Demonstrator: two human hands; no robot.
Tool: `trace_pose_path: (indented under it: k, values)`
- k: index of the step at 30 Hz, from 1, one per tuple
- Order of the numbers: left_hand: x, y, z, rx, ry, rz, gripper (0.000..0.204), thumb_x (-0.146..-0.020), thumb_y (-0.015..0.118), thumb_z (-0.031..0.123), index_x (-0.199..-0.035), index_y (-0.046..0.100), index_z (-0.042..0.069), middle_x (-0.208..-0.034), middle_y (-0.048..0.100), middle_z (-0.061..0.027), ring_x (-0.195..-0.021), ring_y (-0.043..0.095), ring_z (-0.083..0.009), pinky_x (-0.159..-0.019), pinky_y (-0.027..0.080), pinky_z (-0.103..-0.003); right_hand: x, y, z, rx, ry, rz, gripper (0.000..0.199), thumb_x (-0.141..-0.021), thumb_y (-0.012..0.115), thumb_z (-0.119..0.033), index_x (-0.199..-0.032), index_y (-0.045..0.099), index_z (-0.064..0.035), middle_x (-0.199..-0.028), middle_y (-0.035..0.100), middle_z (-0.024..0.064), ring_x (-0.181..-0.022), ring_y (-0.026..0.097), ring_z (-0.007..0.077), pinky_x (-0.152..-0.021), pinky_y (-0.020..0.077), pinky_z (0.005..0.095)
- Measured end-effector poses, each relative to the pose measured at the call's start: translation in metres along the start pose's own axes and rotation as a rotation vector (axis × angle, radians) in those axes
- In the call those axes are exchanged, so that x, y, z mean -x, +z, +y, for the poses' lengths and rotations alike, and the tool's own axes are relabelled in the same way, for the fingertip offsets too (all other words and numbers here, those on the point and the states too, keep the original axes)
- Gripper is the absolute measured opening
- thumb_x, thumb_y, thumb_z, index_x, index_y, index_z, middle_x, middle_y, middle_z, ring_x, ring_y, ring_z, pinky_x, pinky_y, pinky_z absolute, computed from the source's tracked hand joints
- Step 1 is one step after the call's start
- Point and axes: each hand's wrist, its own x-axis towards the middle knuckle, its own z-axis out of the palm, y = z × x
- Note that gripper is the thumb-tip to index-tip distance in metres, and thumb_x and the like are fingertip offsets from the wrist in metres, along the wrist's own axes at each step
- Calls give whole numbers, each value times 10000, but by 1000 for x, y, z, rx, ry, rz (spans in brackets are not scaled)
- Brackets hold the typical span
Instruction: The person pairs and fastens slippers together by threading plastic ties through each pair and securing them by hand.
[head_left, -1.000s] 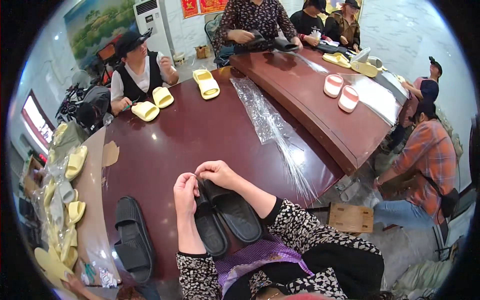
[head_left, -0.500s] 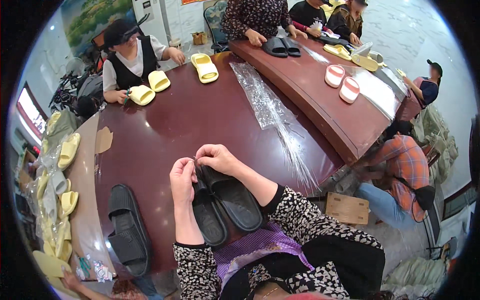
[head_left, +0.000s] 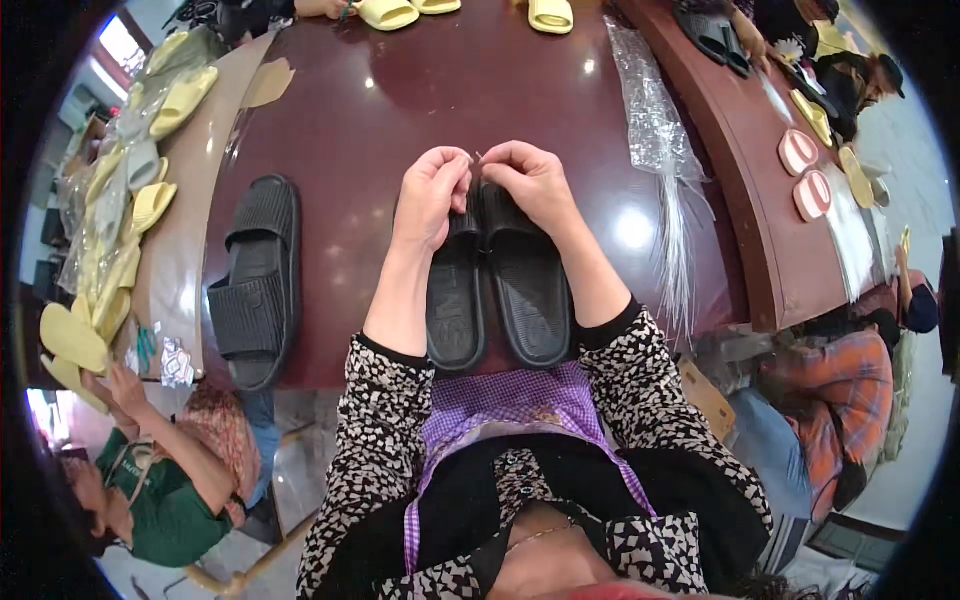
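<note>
A pair of black slide sandals (head_left: 527, 300) lies side by side in front of me at the table's near edge, open heels toward me. Above their toe ends, my left hand (head_left: 436, 192) and my right hand (head_left: 530, 183) face each other with a small gap between the fingertips. Both pinch, thumb against forefinger. A short bit of thin strand (head_left: 479, 157) shows at the right fingertips; what the left fingers grip is too small to make out. My hands partly cover the straps. Another pair of black slides (head_left: 257, 280), partly overlapping, lies to my left.
Across the dark red table (head_left: 400, 110) lie a clear plastic bag with thin strands (head_left: 668, 200) and yellow slides (head_left: 551, 14). Pink-and-white slides (head_left: 812, 195) sit on the raised right section. Yellow slides (head_left: 185, 100) pile up at left. Co-workers sit close on both sides.
The view has tilted down and turned, so the far side of the table slides up and out. My hands have moved slightly apart, still pinching above the slides.
</note>
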Motion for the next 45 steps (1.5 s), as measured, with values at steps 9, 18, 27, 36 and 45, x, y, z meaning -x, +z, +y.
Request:
trace_pose_path:
  k: [9, 18, 27, 36, 45]
  values:
    - [3, 0, 0, 4, 14, -18, 50, -887, 547, 82, -881, 578, 43, -660, 535, 6, -511, 439, -39, -448, 353, -171, 5, 3, -4, 130, 2, 17, 91, -786, 624, -21, -864, 666, 1, -761, 643, 9, -722, 568, 58, -662, 468, 206]
    - [2, 0, -1, -41, 38, -26, 47, -876, 569, 71, -903, 586, 36, -689, 545, 14, -545, 449, -29, -452, 351, -161, 4, 2, -2, 174, -12, 23, 82, -774, 636, -29, -844, 669, -2, -747, 640, -2, -700, 564, 53, -635, 466, 210]
    - [6, 5, -4, -163, 76, 8, 42, -872, 562, 57, -881, 598, 37, -702, 547, 24, -552, 453, -17, -459, 358, -155, 6, 2, 0, 397, -202, 109, 82, -752, 656, -34, -830, 673, -18, -769, 660, 52, -695, 597, 97, -642, 477, 243]
    - [9, 5, 10, -49, 254, 151, 72, -869, 555, 56, -920, 600, 29, -780, 605, -25, -560, 510, -46, -461, 383, -170, 11, -4, -22, 496, -349, 278, 78, -774, 649, -43, -845, 679, -29, -785, 661, 75, -696, 618, 141, -641, 486, 261]
    - [-8, -48, 26, 193, 283, 636, 209, -798, 567, -22, -1006, 553, 2, -824, 620, -95, -532, 522, -105, -435, 391, -209, 81, 8, -65, 869, 48, -163, 323, -783, 654, -314, -842, 646, 3, -779, 639, 190, -733, 627, 340, -671, 501, 393]
